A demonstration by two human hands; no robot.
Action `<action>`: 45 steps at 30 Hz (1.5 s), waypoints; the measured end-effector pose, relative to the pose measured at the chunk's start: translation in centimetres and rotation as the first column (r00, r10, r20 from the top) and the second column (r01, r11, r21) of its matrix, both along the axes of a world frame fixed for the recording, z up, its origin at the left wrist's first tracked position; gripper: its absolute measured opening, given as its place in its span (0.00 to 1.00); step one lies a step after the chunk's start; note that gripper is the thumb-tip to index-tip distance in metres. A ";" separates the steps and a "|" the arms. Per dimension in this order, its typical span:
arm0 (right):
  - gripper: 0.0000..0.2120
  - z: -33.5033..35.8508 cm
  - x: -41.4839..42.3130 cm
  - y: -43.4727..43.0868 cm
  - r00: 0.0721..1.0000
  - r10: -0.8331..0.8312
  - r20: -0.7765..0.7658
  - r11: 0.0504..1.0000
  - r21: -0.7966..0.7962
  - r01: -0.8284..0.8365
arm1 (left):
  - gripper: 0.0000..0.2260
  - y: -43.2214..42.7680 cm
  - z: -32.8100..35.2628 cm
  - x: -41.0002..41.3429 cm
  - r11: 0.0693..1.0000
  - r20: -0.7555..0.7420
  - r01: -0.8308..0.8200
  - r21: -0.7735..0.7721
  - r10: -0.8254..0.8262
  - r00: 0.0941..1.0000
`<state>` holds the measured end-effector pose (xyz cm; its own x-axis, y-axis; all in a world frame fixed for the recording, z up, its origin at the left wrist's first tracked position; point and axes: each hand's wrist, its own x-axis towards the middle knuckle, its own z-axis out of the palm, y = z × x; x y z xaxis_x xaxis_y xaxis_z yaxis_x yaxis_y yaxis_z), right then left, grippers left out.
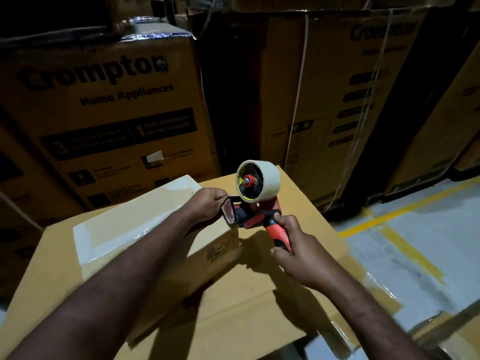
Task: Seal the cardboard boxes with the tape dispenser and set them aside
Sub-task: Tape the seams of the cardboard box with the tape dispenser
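Red and black plastic makes up the tape dispenser (255,216), which in the head view is held in the air between both hands. The right hand (293,250) is wrapped round the handle (279,237), fingers curled tight on it. The pale tape roll (262,178) stands just above and beyond those fingers. The left hand (206,206) is at the dispenser's front end. Its fingers (223,196) are pinched there on what appears to be the loose tape end by the front plate, though the tape itself cannot be made out with certainty.

The small box (135,229) lies directly below the left fingers and runs away to their left. A glossy band of tape is seen across its top, so at least one strip is judged to be laid. It rests on a large box (246,320), which spreads beneath both hands. Printed cartons (104,105) are stacked well beyond the fingers. A grey floor (415,242) with a yellow line (389,211) is seen to the right of the right fingers.

The step in hand is judged to be freeing the tape end for the next strip. It is best done if the end is drawn out straight and kept flat, clear of the cutting edge. The handle should be held steady so the roll turns freely. The free end should then be pressed over the box edge before the dispenser is drawn along the seam.
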<state>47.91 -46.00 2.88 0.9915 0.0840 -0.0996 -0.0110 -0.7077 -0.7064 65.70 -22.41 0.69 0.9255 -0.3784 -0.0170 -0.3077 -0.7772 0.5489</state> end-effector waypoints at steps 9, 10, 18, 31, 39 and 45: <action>0.27 -3.3 -4.1 -1.0 1.000 -0.002 0.001 0.999 0.050 0.002 | 0.21 -0.8 0.2 -0.7 0.998 0.058 -0.059 0.011 0.058 0.997; 0.28 -4.0 -4.5 -0.8 1.000 -0.008 -0.006 0.999 0.052 0.008 | 0.22 -0.9 0.4 -0.8 0.997 0.065 -0.069 0.026 0.067 0.996; 0.29 -7.0 -4.8 -1.1 1.000 -0.022 0.014 0.996 0.084 0.021 | 0.19 -1.2 0.7 -4.1 0.998 0.106 0.049 0.031 -0.052 0.993; 0.31 -10.8 -5.8 0.2 0.996 -0.075 0.055 0.985 0.161 0.065 | 0.34 -0.7 0.2 -3.5 0.895 -0.116 0.263 0.361 -0.237 0.965; 0.35 -12.2 -5.9 0.7 0.990 -0.043 0.137 0.997 0.065 0.035 | 0.22 -2.6 -0.2 -3.1 0.880 -0.111 0.140 0.455 -0.100 0.989; 0.31 -12.9 -6.2 1.8 0.996 -0.079 0.044 0.985 0.156 0.071 | 0.26 -3.3 0.3 -4.5 0.902 -0.126 0.130 0.413 -0.085 0.988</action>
<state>41.72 -44.23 -10.04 0.9989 0.0196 -0.0417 -0.0222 -0.5884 -0.8082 61.18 -25.68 0.96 0.8641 -0.4126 -0.2881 -0.3621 -0.9074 0.2133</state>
